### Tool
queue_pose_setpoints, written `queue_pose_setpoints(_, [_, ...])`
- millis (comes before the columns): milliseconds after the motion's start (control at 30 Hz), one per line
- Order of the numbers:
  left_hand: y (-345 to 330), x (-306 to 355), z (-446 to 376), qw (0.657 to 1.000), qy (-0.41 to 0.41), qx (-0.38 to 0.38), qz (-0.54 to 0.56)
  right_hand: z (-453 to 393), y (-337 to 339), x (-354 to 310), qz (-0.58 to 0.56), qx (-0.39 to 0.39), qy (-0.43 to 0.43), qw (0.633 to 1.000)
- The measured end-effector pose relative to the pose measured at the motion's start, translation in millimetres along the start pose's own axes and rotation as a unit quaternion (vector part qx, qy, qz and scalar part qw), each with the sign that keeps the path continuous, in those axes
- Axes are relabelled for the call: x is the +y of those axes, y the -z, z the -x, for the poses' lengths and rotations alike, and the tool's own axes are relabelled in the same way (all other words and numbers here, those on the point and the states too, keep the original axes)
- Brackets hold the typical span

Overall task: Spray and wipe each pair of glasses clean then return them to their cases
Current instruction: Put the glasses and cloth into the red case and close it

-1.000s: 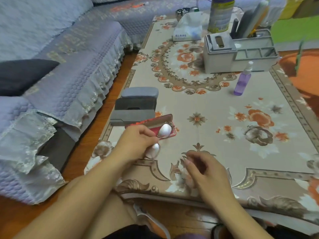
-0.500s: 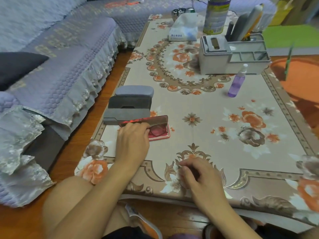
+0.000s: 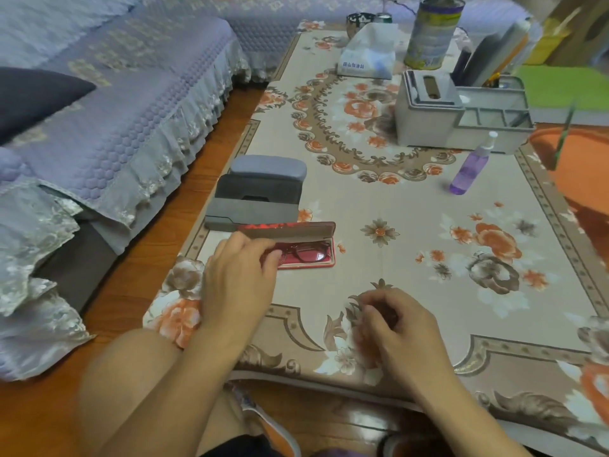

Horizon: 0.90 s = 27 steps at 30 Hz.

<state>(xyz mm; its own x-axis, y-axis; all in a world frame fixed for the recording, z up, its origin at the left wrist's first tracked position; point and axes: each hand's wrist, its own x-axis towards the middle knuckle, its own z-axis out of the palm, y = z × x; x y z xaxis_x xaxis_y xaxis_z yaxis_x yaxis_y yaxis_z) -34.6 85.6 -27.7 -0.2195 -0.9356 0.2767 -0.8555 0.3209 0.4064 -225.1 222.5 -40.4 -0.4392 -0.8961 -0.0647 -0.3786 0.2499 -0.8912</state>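
Desk [image 3: 412, 209]: floral cloth, three cases stacked at 10 o'clock.
Left hand [image 3: 240, 278]: fingers curled on the glasses [image 3: 303, 253] in the red case [image 3: 309, 263].
Right hand [image 3: 398, 328]: loosely curled; contents cannot be told.
Risk: lid closing on a misseated arm or fingertip.

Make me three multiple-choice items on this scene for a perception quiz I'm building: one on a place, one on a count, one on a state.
1. Where are the red glasses?
A. On the sofa
B. Inside the red case
C. In the grey organizer

2. How many glasses cases lie in the row at the table's left edge?
A. Four
B. One
C. Seven

3. What state is the red case in?
A. Closed
B. Upside down
C. Open

Answers: 1 B, the folded frames lie in its tray by the left hand. 2 A, three grey ones plus the red one. 3 C, its lid stands raised behind the glasses.
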Motion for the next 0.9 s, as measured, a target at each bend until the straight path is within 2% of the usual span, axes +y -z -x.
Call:
queue_pose_setpoints(133, [13.5, -28.7, 3.2, 0.99, 0.073, -0.094, 0.078, -37.1, -6.1, -15.7, 0.112, 0.014, 0.056, 0.992])
queue_pose_setpoints(267, [7.9, -34.8, 0.6, 0.977, 0.112, -0.091, 0.156, -72.0, -24.9, -40.7, 0.099, 0.048, 0.089, 0.99])
queue_pose_setpoints(367, [5.6, -35.2, -6.5, 0.972, 0.141, -0.084, 0.168, -91.2, -29.8, -59.2, 0.099, 0.034, 0.099, 0.99])
queue_pose_setpoints(533, [1.1, -35.7, -13.6, 0.967, 0.146, -0.086, 0.189, -105.2, -30.8, -66.3, 0.159, -0.042, 0.097, 0.982])
queue_pose_setpoints(700, [5.0, -37.7, -19.6, 0.956, 0.149, -0.092, 0.235, -106.8, -34.9, -54.1, 0.174, -0.053, 0.09, 0.979])
queue_pose_setpoints(900, [3.9, -44.6, -20.5, 0.946, 0.14, -0.13, 0.261, -107.1, -32.6, -49.1, 0.11, -0.067, 0.059, 0.99])
